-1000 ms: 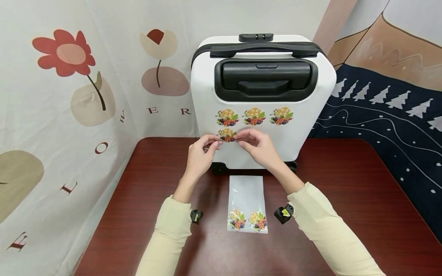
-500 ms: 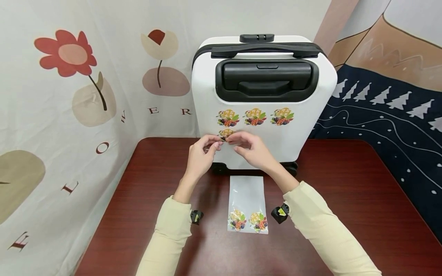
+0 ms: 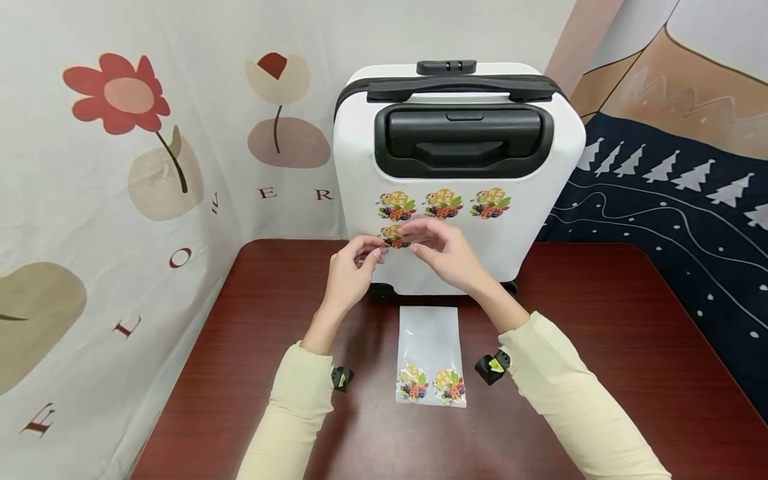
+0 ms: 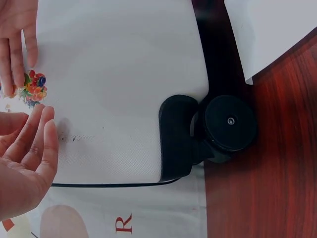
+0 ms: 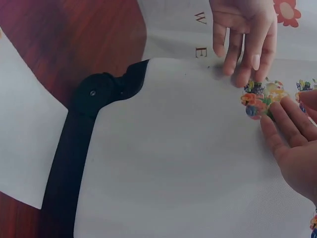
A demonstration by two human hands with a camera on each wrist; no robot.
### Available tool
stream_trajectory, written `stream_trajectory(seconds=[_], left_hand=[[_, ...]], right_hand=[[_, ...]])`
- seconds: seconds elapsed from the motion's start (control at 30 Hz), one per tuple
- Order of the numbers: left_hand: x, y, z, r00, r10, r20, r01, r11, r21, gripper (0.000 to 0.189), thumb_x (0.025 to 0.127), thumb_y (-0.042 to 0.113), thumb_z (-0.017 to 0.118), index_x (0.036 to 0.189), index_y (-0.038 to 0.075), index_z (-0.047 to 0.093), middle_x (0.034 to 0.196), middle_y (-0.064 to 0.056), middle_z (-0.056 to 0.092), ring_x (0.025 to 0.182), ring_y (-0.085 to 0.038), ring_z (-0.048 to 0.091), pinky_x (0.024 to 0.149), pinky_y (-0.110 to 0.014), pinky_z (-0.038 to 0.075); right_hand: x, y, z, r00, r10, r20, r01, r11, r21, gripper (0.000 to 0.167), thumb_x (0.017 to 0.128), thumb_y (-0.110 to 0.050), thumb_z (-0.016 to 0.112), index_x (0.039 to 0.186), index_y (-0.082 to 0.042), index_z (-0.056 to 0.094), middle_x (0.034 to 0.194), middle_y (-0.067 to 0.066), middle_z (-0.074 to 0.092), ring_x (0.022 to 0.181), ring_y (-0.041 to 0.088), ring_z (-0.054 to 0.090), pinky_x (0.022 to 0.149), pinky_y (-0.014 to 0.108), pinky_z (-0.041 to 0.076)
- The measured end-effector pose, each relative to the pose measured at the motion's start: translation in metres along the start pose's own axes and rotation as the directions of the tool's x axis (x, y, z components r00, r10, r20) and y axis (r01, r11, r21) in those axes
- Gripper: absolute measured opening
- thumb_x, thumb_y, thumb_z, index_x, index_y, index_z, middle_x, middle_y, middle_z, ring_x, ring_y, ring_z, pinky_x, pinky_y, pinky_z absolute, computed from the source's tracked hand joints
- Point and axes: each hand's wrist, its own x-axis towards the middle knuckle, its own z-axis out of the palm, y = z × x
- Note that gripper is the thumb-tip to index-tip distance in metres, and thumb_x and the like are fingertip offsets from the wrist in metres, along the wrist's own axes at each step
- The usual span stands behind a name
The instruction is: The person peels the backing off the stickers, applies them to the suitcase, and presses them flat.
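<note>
- Head view, nearest first: the desk (image 3: 600,300) runs past my sight at its near edge; bare wood stretches either side of the forearms to the rounded far corners, so I read good elbow room.
- Between the forearms lies a white sheet (image 3: 428,333), its far edge close to the suitcase base. Two stickers (image 3: 413,385) sit on it, one by each near corner; I count these as what is left.
- The left hand (image 3: 353,270) is at the left edge of the fourth sticker (image 3: 391,237), fingers mostly extended, gripping nothing that I can see.
- The right hand (image 3: 447,257) comes from the other side, fingers fairly straight, tips over that sticker's right part. I cannot tell how hard either hand presses, nor whether the sticker is fully down.
- The suitcase (image 3: 504,243) stands toward the desk's far edge. The fourth sticker is on its white face, directly below the left end of a row of three stickers (image 3: 443,204). I judge that row done and the fourth nearly so.
- White shell continues right of the fourth sticker to the suitcase's side edge, partly behind the right hand: usable room, I'd say.
</note>
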Motion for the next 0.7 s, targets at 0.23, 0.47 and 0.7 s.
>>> stream_trajectory(seconds=[0.23,0.47,0.7], left_hand=[[-0.003,-0.001,0.002,1.000,0.008,-0.004,-0.008,0.999,0.038,0.012,0.089,0.002,0.056,0.098,0.000,0.063,0.089,-0.010,0.068,0.075,-0.018,0.063,0.068,-0.031,0.050],[-0.004,-0.004,0.005,1.000,0.021,-0.009,-0.020,0.998,0.052,0.012,0.089,0.004,0.056,0.098,0.000,0.063,0.089,-0.009,0.068,0.074,-0.017,0.063,0.067,-0.029,0.050],[-0.006,-0.007,0.006,1.000,0.016,-0.008,-0.015,0.998,0.053,0.012,0.089,0.004,0.056,0.098,0.000,0.063,0.087,-0.010,0.068,0.073,-0.018,0.063,0.068,-0.030,0.051]], right_hand=[[-0.006,0.003,-0.005,0.996,0.076,-0.038,-0.077,0.997,-0.029,0.025,0.087,0.008,0.053,0.111,0.008,0.056,0.109,0.020,0.059,0.101,0.029,0.058,0.083,0.030,0.048],[-0.010,0.006,-0.006,0.994,0.099,-0.050,-0.100,0.995,-0.015,0.025,0.087,0.007,0.053,0.112,0.007,0.056,0.107,0.020,0.060,0.100,0.027,0.058,0.084,0.031,0.048],[-0.013,0.005,-0.009,0.992,0.104,-0.066,-0.105,0.994,-0.015,0.023,0.087,0.007,0.054,0.109,0.007,0.057,0.107,0.020,0.060,0.098,0.028,0.058,0.083,0.030,0.048]])
